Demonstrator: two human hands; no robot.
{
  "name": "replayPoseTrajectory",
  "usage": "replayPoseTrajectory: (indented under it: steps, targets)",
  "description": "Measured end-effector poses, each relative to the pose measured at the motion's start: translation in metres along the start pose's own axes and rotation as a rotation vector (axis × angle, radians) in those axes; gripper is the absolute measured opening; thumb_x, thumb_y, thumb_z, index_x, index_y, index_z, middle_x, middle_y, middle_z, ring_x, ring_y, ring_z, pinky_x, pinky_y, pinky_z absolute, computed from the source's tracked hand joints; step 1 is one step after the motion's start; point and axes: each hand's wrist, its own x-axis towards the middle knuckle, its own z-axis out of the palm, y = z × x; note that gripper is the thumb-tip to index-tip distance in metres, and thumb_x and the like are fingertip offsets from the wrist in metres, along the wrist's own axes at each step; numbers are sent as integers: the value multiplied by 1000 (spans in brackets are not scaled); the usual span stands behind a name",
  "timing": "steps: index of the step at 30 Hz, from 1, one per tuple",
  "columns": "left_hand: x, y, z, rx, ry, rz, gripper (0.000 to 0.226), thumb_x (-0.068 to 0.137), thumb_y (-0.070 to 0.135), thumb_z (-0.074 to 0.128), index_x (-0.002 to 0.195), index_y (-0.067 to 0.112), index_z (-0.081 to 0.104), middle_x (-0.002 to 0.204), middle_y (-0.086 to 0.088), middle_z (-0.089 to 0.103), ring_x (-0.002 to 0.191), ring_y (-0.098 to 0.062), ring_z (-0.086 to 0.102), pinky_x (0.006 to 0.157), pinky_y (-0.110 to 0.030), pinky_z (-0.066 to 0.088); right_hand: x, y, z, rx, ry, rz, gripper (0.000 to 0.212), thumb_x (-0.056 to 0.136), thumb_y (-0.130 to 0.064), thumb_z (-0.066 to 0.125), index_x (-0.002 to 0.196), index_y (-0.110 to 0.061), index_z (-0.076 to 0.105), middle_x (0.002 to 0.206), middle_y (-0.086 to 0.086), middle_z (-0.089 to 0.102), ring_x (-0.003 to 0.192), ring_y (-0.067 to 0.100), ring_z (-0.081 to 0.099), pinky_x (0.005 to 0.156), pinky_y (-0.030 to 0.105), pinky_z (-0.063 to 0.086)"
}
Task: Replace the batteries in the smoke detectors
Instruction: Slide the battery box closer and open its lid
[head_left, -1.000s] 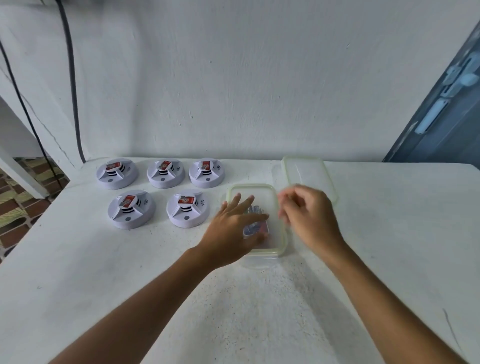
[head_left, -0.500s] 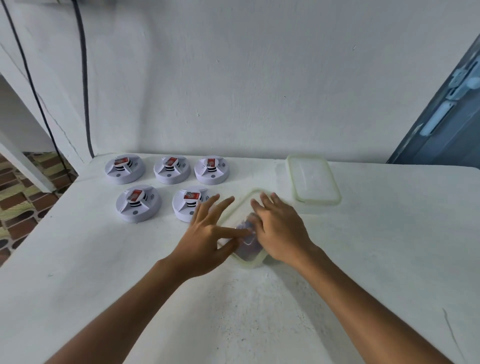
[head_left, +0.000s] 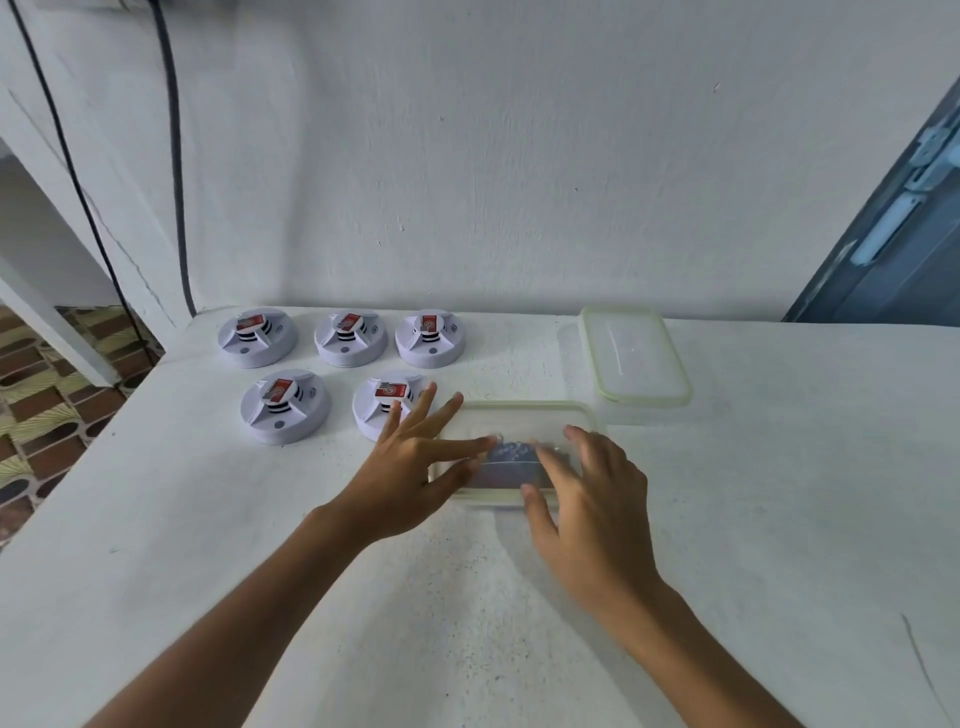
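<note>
Clear plastic container (head_left: 524, 415) between both hands, left hand (head_left: 410, 467) and right hand (head_left: 587, 499) grip released, fingers spread.

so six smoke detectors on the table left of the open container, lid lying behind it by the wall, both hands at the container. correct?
Not quite: the head view shows five smoke detectors, three behind and two in front. The rest holds: they sit left of the open container, its lid lies behind it by the wall, and the left hand and right hand are both at the container.
</note>
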Motion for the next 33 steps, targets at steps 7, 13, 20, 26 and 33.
replayPoseTrajectory:
  steps: [7,13,20,26,33]
  targets:
    - [6,-4,1,-46,-21,-17,58,88,73,16,132,49,45,157,6,13,148,-17,-9,118,-47,-4,-21,-19,-9,935,-223,414,14,86,-9,62,75,-13,69,64,-4,65,52,7,55,49,14,42]
    - [0,-10,6,-47,-29,-21,58,86,76,14,131,52,41,158,5,14,148,-17,-10,117,-45,-4,-13,-26,-6,1729,-429,1259,14,85,-17,68,85,-4,64,63,8,63,40,10,46,31,18,28]
    - [6,-5,1,-25,-54,-11,57,86,75,18,132,51,42,158,6,13,148,-19,-11,116,-46,-4,-16,-43,3,1843,-305,1326,28,86,-28,67,104,-7,60,51,1,50,35,7,35,32,17,25]
    - [6,3,-6,-21,-96,-51,43,89,52,36,131,47,41,158,2,14,148,-23,-10,117,-52,-3,-20,-52,10,1815,-186,1211,27,87,-32,61,103,-9,60,49,1,43,34,8,31,36,19,25]
    - [6,4,-8,-33,-108,-67,41,90,48,39,131,48,42,159,1,14,148,-24,-10,118,-57,0,-20,-53,10,1751,-179,1166,26,82,-35,62,92,-10,61,47,1,40,34,9,31,38,21,24]
